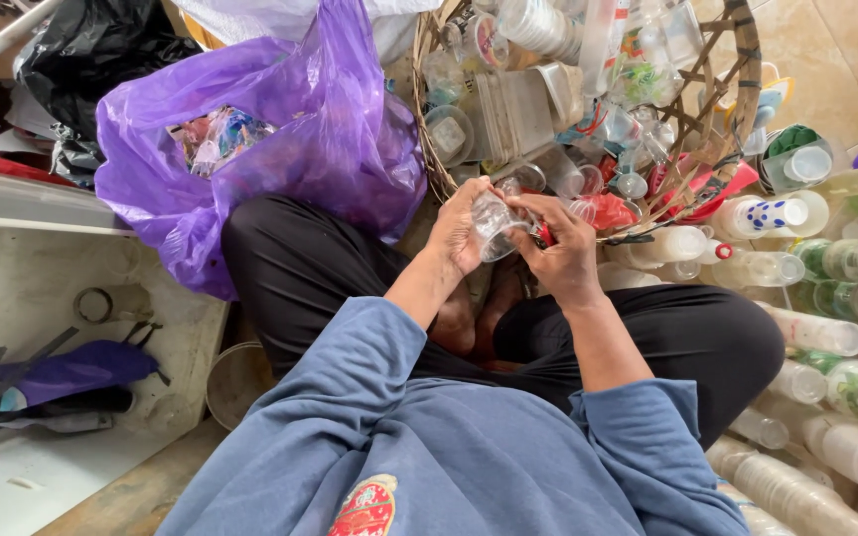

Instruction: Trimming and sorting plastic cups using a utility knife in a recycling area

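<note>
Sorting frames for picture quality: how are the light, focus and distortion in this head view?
Head view: soft, even daylight with faint shadows; both hands, left and right, sharp around the clear plastic cup; small glints on the clear plastics in the woven basket; wide-angle stretch at the edges, enlarging the blue sleeves.

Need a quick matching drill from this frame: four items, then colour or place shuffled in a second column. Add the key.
1. clear plastic cup
2. plastic bag
3. woven basket
4. stacked cups

A. purple, by the left knee
B. held in both hands, left hand and right hand
C. lying in rows at the right
D. full of mixed plastic containers, ahead of the hands

Pairs: 1-B, 2-A, 3-D, 4-C
</note>
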